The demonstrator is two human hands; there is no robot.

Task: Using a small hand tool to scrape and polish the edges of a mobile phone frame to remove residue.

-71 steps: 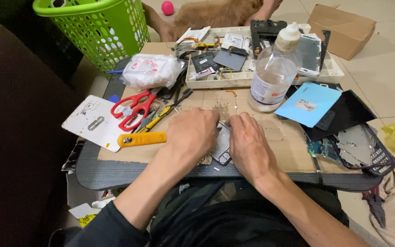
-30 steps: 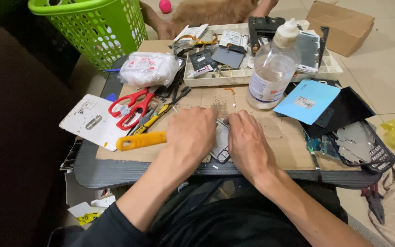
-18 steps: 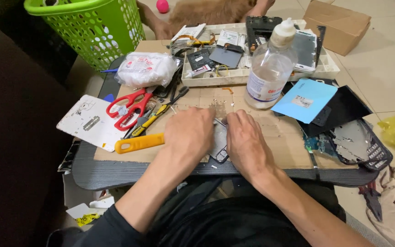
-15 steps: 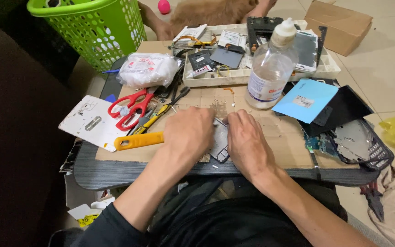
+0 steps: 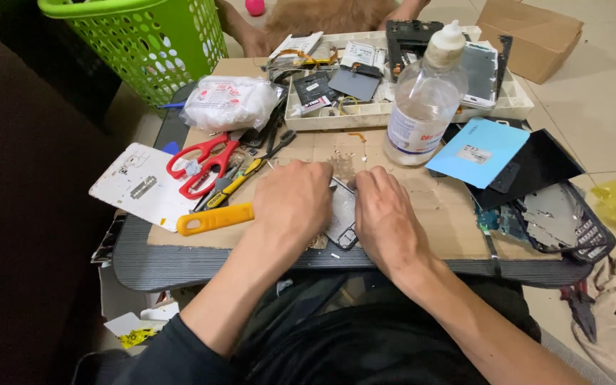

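Phone frame [image 5: 341, 214] flat on cardboard sheet [image 5: 436, 207], mid-table, pinned between left hand [image 5: 292, 203] and right hand [image 5: 385, 214], fingers curled down onto its edges. Risk judged: frame flexing or cracking under uneven pressing; bottle [image 5: 422, 107] close behind, easily knocked.

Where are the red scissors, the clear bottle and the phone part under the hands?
red scissors [image 5: 201, 162], head view, on the handle loops.
clear bottle [image 5: 422, 107], head view, on the body above the label.
phone part [image 5: 341, 217], head view, on the strip showing between both hands.
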